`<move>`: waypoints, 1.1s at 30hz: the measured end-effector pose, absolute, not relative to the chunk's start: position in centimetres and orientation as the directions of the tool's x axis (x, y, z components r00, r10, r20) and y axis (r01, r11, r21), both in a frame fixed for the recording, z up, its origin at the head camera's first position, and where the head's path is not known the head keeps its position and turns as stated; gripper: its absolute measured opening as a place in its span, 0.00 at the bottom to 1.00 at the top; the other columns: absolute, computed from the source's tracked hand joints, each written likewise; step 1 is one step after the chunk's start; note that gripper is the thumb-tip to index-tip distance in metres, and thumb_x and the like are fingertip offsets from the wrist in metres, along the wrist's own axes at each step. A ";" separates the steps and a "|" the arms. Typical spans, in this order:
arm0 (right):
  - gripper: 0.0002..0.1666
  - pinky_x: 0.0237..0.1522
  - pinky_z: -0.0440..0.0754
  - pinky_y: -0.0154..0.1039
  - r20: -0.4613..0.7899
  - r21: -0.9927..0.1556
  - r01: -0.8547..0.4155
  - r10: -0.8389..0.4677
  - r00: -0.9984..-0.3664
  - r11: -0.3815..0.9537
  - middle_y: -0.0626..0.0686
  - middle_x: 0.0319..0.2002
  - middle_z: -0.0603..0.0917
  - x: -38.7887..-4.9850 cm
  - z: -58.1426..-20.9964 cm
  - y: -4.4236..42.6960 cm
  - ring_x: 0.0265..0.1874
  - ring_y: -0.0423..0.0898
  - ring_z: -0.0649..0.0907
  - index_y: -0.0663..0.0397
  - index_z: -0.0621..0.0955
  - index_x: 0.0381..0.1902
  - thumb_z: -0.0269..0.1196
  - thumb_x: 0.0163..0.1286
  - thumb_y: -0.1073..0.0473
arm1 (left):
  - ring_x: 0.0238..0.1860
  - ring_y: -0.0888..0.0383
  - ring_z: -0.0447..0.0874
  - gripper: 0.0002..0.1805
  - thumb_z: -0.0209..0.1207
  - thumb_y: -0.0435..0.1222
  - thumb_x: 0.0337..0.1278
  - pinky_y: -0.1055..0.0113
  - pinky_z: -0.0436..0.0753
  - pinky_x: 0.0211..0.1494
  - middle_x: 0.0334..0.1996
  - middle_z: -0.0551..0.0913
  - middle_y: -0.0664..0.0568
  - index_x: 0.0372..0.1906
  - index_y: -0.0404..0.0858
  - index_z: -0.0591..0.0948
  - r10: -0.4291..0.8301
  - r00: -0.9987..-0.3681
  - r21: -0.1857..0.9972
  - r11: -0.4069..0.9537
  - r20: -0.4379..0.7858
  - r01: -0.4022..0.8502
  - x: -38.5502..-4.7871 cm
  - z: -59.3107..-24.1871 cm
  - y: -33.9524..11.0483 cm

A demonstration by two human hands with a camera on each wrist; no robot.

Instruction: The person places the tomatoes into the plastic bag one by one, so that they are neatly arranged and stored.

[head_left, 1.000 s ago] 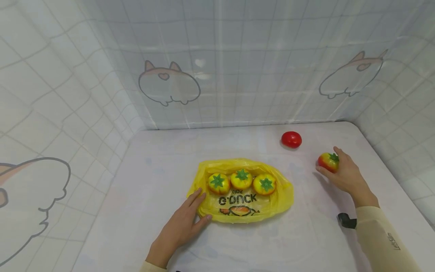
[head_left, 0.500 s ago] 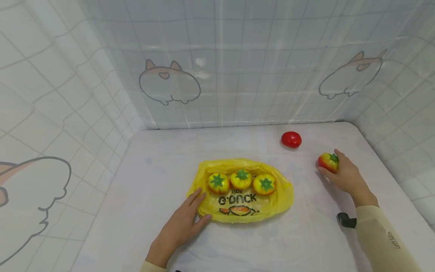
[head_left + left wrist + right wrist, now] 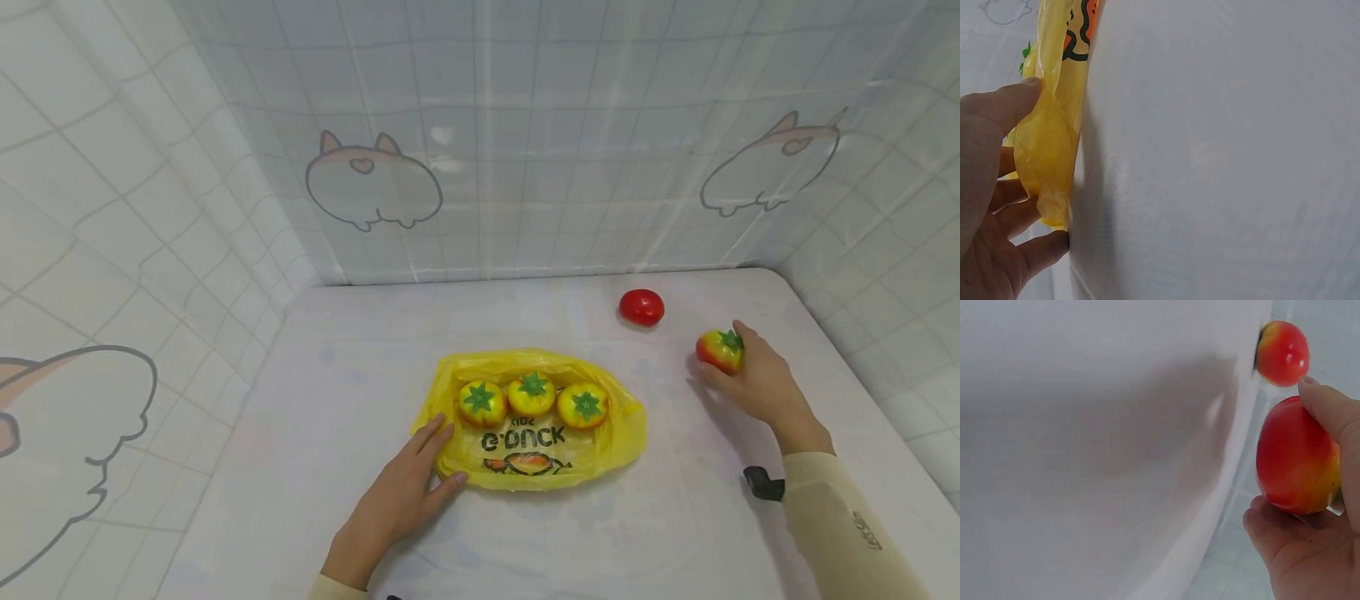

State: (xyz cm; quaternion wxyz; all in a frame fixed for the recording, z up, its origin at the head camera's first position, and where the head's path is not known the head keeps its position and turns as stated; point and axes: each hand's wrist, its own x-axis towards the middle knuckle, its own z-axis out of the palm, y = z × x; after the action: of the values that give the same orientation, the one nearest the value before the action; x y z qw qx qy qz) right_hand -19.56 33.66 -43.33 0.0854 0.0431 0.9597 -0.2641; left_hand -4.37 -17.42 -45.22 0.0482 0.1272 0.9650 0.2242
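Observation:
My right hand [image 3: 768,387] grips a red-and-yellow tomato [image 3: 721,351] with a green leafy top, thumb and fingers on opposite sides. In the right wrist view a narrow gap shows between this tomato [image 3: 1297,456] and the white tabletop. My left hand [image 3: 401,492] holds the left end of a yellow plastic bag [image 3: 618,446]; in the left wrist view its thumb [image 3: 1019,100] lies on the near side of the plastic and the fingers are partly behind it. Three yellow tomatoes with green tops, one at the middle [image 3: 532,394], sit in a row in the bag's mouth.
A red tomato [image 3: 641,307] lies at the back of the table, left of my right hand. A white patterned sheet [image 3: 510,167] rises behind the table and along both sides. A black object [image 3: 765,483] sticks out beside the right sleeve [image 3: 840,517].
My right hand and the tomato in it have shifted slightly up and left in the head view. The left hand and bag stay in place.

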 end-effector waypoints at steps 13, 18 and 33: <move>0.63 0.63 0.66 0.77 -0.017 -0.494 -0.025 -0.038 -0.999 0.869 0.74 0.76 0.56 -18.7 -40.7 30.5 0.71 0.75 0.61 0.60 0.45 0.83 0.67 0.69 0.38 | 0.78 0.47 0.61 0.41 0.59 0.59 0.70 0.48 0.71 0.75 0.81 0.59 0.49 0.77 0.40 0.68 0.258 -0.965 0.439 0.873 -0.049 0.211 -4.3 -45.3 -17.4; 0.63 0.62 0.69 0.76 0.009 -0.487 -0.055 -0.058 -0.998 0.871 0.74 0.75 0.58 -18.4 -39.6 28.9 0.70 0.74 0.63 0.59 0.46 0.83 0.68 0.68 0.37 | 0.78 0.47 0.62 0.41 0.58 0.59 0.70 0.48 0.70 0.75 0.81 0.59 0.49 0.77 0.40 0.68 0.259 -0.965 0.440 0.872 -0.040 0.216 -4.3 -45.3 -17.4; 0.60 0.64 0.71 0.72 0.108 -0.488 -0.179 -0.144 -0.984 0.855 0.72 0.74 0.62 -17.2 -38.6 25.5 0.70 0.72 0.66 0.64 0.52 0.81 0.72 0.67 0.45 | 0.78 0.47 0.61 0.41 0.59 0.59 0.70 0.48 0.70 0.75 0.81 0.59 0.49 0.78 0.40 0.67 0.262 -0.964 0.437 0.873 -0.047 0.215 -4.4 -45.4 -17.4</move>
State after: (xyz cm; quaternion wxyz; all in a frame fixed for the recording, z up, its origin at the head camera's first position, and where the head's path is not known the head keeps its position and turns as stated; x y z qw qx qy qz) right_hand -17.22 25.48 -38.62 -0.0338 -0.0838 0.9624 -0.2562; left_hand -4.38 -17.40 -45.35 0.0526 0.1234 0.9664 0.2194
